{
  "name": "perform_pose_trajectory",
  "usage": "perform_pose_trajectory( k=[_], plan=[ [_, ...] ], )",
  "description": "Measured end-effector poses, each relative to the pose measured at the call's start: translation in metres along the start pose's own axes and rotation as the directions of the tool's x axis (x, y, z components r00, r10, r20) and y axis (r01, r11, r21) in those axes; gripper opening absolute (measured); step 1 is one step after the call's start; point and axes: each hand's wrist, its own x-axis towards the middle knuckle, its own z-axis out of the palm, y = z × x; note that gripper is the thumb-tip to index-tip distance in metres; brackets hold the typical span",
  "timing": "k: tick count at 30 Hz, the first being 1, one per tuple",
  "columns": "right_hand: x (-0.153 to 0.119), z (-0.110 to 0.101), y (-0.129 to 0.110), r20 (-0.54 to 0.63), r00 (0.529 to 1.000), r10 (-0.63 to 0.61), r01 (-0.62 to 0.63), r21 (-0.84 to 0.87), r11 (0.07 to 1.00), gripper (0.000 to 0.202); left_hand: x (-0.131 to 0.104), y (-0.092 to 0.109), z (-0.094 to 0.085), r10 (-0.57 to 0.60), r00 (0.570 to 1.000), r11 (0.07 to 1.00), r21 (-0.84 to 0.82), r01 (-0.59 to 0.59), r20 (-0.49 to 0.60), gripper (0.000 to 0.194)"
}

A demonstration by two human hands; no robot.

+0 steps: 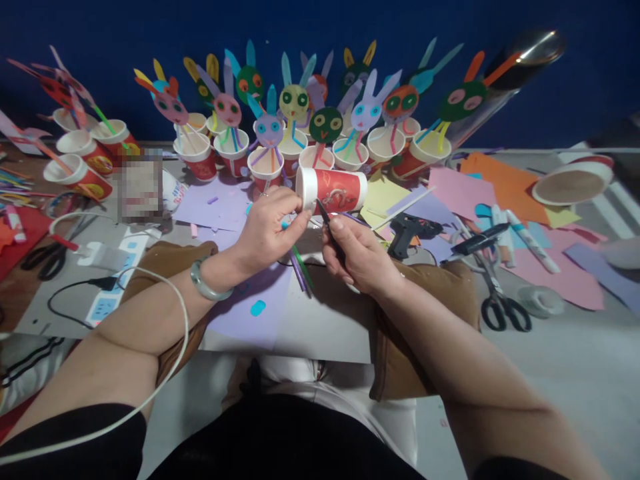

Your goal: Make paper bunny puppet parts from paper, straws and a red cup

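A red paper cup (345, 191) with a white rim lies on its side in front of me, its mouth end toward my left hand (275, 227). That hand is closed, with fingers at the cup's rim and a bit of blue showing by the thumb. My right hand (357, 253) is wrapped round a dark, slim tool (324, 213), whose tip points up at the cup's rim. Whether the tool is scissors or a knife I cannot tell. Purple and green straws (300, 270) lie below, between the hands.
Red cups with paper rabbit heads on straws (326, 125) stand along the back. Right are a black glue gun (407, 233), scissors (500, 303), markers (534, 241) and coloured paper (505, 187). Left are a power strip (107, 303), a white cable (186, 327) and more scissors (47, 260).
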Motion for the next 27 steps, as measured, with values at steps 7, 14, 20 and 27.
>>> perform_pose_trajectory(
  k=[7, 14, 20, 27],
  plan=[
    [0.000, -0.003, 0.002, 0.007, 1.000, -0.018, 0.019, -0.019, 1.000, 0.054, 0.005, -0.011, -0.010, -0.062, 0.998, 0.998, -0.017, 0.062, -0.026, 0.036],
    [0.000, -0.007, 0.003, 0.008, 0.999, -0.042, 0.042, 0.010, 0.999, 0.054, 0.015, -0.023, -0.026, -0.092, 0.996, 0.995, -0.044, 0.092, -0.004, 0.036],
    [0.002, -0.008, 0.003, 0.015, 0.999, 0.029, -0.029, 0.029, 0.999, 0.055, 0.017, -0.024, -0.027, -0.056, 0.995, 0.996, -0.066, 0.062, 0.085, 0.039],
    [0.002, -0.009, 0.003, 0.102, 0.989, 0.102, -0.110, 0.071, 0.991, 0.054, 0.015, -0.018, -0.023, 0.040, 0.990, 0.996, -0.078, -0.029, 0.137, 0.038]
  ],
)
